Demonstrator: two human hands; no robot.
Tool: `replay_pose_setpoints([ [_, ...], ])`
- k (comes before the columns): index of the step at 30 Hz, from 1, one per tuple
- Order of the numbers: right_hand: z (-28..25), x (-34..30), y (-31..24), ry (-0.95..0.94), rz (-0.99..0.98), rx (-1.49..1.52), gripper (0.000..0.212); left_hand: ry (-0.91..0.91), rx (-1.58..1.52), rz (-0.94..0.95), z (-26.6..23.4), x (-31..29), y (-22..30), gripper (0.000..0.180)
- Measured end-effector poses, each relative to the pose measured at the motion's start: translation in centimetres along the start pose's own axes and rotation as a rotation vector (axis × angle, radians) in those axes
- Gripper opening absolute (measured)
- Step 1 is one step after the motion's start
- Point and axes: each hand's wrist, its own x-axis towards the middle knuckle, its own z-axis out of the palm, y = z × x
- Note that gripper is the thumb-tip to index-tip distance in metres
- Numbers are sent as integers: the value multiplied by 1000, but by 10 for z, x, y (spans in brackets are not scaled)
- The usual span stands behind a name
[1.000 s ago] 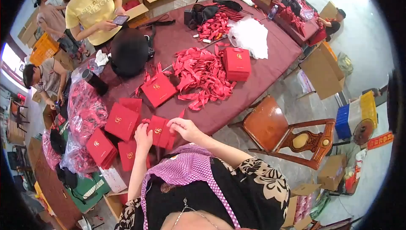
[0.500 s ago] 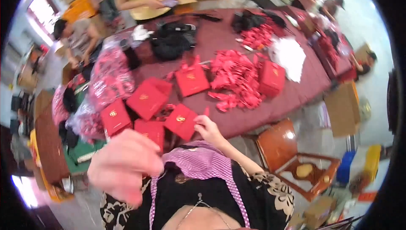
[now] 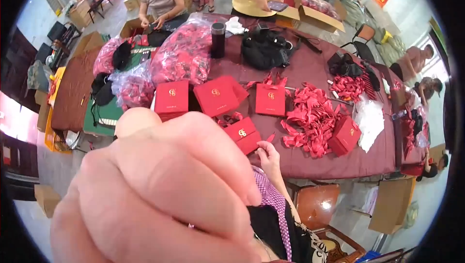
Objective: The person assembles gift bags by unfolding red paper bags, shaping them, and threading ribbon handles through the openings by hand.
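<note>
Far to the left of the right-hand grip lies a green board point(image 3: 101, 113), and in comes the left hand point(image 3: 164, 190), huge and close to the lens, its fingers curled inward; whether anything is inside that curl I cannot tell. Beyond it sits a stack of red boxes point(image 3: 172, 97), left of the grip and farther off, with a clear plastic bag of red pieces point(image 3: 181, 55) behind. Next along, a large red box point(image 3: 215, 98) lies nearer the grip, and a black tumbler point(image 3: 218, 40) stands well beyond.

Now the grip itself! The red gift box point(image 3: 241, 136) lies tilted on the burgundy tablecloth point(image 3: 300, 166), just left of the right hand point(image 3: 267, 155), whose thumb and fingertips come together in a narrow pinch at its right edge. Straight beyond that pinch, a gold-marked red box point(image 3: 270, 101) faces us, a black bag point(image 3: 266, 47) behind it. Rightward goes the heap of red ribbons point(image 3: 310, 118), then a tilted red box point(image 3: 345, 136), and farthest from the grip, crumpled white plastic point(image 3: 369, 122).
</note>
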Motion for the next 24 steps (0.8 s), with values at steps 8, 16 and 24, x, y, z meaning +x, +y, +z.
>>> replay_pose_setpoints([
  [8, -3, 2, 6, 110, -59, 7, 20, -251, 223, -177, -26, -5, 1, 41],
  [16, -18, 4, 7, 170, 48, 15, 11, -28, 609, -413, -35, -118, -129, 11],
  [24, -13, 6, 52, 127, 62, -25, 15, -268, 779, -1174, -35, -314, -268, 22],
])
